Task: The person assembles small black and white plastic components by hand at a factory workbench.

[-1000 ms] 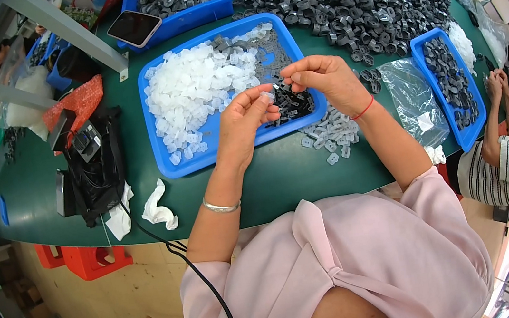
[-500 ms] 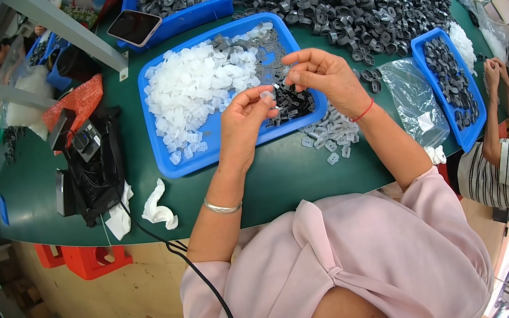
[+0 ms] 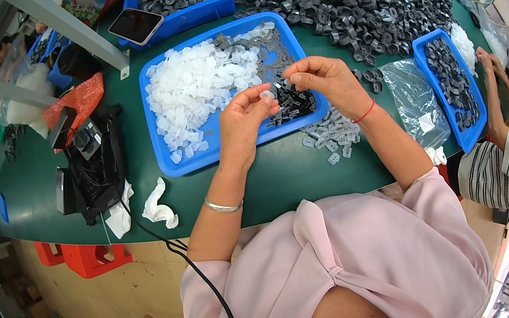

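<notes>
Head view: piece (image 3: 266, 95) unmoved in my left hand (image 3: 243, 118), right fingers narrower

Change: index of my right hand (image 3: 330, 83) was lifted half a second ago; now it's down near the thumb. Gap there is narrow. Can't tell if anything sits between those fingertips: too small. Left hand hasn't shifted, thumb and index pinching the same piece. I read that as one piece being handled throughout, no swap. Hands are apart, right just beside left, both over the near right part of the tray (image 3: 203, 161). Off to my right, the co-worker's hands (image 3: 489, 61) have moved farther up the table (image 3: 283, 178).

Materials: piece is small, pale, translucent, looks like plastic. White chips (image 3: 192, 86) are frosty, flat, heaped on the tray's left. Grey bits (image 3: 274, 58) lie thin and scattered behind my hands; black bits (image 3: 293, 103) are glossier, just below them. Tray is smooth blue plastic, rounded corners. Clear tabs (image 3: 336, 138) with holes lie outside its right edge. Big heap of black shells (image 3: 343, 3) beyond: hollow, ring-like. Bag (image 3: 412, 98) is thin, crinkled, see-through.
</notes>
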A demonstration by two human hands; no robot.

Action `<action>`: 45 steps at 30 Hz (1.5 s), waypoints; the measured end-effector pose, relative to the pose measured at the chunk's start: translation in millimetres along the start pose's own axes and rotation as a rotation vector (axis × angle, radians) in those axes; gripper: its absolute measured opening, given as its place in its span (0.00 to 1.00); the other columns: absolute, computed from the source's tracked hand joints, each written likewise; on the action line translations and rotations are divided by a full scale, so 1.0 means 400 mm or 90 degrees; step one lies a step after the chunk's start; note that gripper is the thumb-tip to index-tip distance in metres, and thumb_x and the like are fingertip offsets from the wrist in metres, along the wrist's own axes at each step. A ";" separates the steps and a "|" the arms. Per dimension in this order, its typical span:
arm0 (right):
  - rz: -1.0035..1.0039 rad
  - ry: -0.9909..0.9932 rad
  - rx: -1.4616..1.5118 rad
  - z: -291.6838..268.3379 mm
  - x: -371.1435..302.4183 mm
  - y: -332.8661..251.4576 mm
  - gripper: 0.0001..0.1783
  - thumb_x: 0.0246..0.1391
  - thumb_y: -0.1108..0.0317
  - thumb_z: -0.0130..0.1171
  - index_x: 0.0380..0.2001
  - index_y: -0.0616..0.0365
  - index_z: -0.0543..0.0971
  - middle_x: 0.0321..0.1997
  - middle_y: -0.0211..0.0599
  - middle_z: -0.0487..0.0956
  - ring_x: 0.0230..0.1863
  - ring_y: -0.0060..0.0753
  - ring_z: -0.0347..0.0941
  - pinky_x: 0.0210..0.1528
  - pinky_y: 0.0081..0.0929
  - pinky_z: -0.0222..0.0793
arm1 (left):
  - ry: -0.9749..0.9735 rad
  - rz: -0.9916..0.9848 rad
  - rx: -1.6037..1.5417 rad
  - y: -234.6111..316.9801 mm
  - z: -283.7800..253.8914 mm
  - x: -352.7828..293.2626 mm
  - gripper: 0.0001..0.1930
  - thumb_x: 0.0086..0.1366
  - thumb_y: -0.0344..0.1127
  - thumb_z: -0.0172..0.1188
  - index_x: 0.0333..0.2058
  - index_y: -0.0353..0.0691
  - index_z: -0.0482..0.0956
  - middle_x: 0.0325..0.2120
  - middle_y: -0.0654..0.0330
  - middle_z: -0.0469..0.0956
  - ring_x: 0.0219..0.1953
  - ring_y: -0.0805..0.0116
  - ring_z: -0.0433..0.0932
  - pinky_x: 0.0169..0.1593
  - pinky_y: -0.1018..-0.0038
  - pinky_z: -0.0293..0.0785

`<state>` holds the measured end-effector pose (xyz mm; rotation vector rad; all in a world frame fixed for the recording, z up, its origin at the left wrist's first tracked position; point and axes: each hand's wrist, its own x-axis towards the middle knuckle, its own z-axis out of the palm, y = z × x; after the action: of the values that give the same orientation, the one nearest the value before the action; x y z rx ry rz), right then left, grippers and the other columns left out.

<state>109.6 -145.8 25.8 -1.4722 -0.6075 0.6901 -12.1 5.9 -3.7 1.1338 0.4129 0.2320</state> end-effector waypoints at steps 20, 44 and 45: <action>-0.021 -0.007 0.017 0.039 -0.014 0.019 0.09 0.55 0.74 0.56 0.40 0.64 0.76 0.38 0.27 0.76 0.37 0.13 0.69 0.41 0.13 0.66 | -0.005 -0.020 -0.097 0.001 -0.004 0.004 0.11 0.65 0.29 0.53 0.44 0.29 0.74 0.38 0.54 0.77 0.36 0.68 0.79 0.42 0.75 0.78; -0.257 0.041 -0.352 0.065 -0.023 0.028 0.15 0.50 0.79 0.55 0.44 0.61 0.72 0.31 0.40 0.78 0.32 0.34 0.76 0.36 0.27 0.72 | -0.010 0.056 -0.023 -0.006 0.018 -0.010 0.16 0.61 0.21 0.55 0.48 0.27 0.69 0.39 0.53 0.75 0.40 0.68 0.78 0.46 0.75 0.77; -0.265 0.044 -0.360 0.065 -0.023 0.030 0.15 0.50 0.79 0.55 0.43 0.61 0.71 0.31 0.41 0.78 0.32 0.35 0.76 0.37 0.27 0.72 | -0.009 0.061 -0.016 -0.008 0.018 -0.009 0.16 0.61 0.21 0.55 0.48 0.27 0.69 0.39 0.53 0.75 0.40 0.69 0.78 0.46 0.75 0.77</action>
<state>83.6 -135.3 14.7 -1.7965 -1.0765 0.1372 -12.5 -2.6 -3.2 1.1306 0.3433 0.3117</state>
